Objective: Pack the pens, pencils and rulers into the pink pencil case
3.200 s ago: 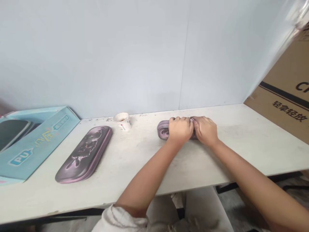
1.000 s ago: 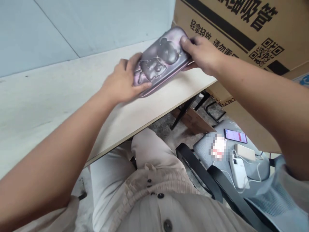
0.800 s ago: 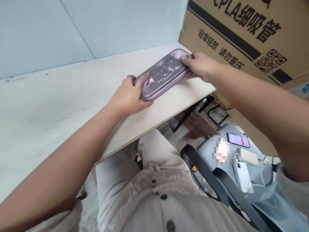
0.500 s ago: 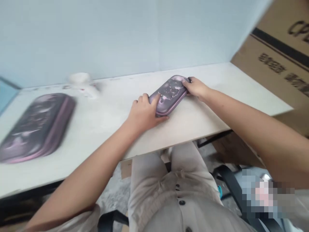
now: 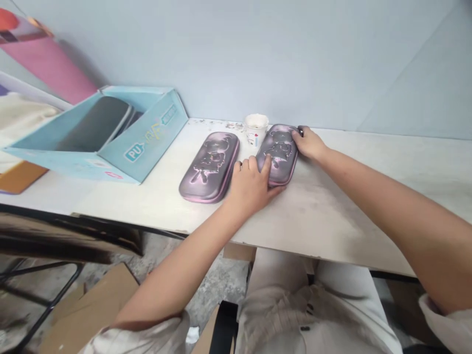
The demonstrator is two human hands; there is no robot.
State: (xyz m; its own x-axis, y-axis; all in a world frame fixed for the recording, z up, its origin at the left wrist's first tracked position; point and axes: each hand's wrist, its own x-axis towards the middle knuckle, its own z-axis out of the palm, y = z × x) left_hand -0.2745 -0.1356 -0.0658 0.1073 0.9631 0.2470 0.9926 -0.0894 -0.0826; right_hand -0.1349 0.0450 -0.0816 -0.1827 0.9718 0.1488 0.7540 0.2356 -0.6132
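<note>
Two purple-pink hard-shell pencil cases with an embossed cartoon bear lie on the white table [image 5: 324, 211]. My hands are on the right-hand case [image 5: 279, 146], which lies tilted on the tabletop. My left hand [image 5: 250, 184] grips its near end, with fingers over the lid. My right hand [image 5: 309, 143] holds its far end, with fingertips round the edge. The other case [image 5: 208, 167] lies just left of my left hand, apart from it and untouched.
A paper cup [image 5: 255, 129] stands at the table's back edge, behind the cases. Further left, an open light-blue box [image 5: 143, 137] printed "PU" holds a dark case. A pale wall rises behind the table. Cardboard sheets lie on the floor below.
The held case has come down from the raised, tilted position near the table's right end and now lies beside the other case. My view has swung left, bringing the blue box in.
</note>
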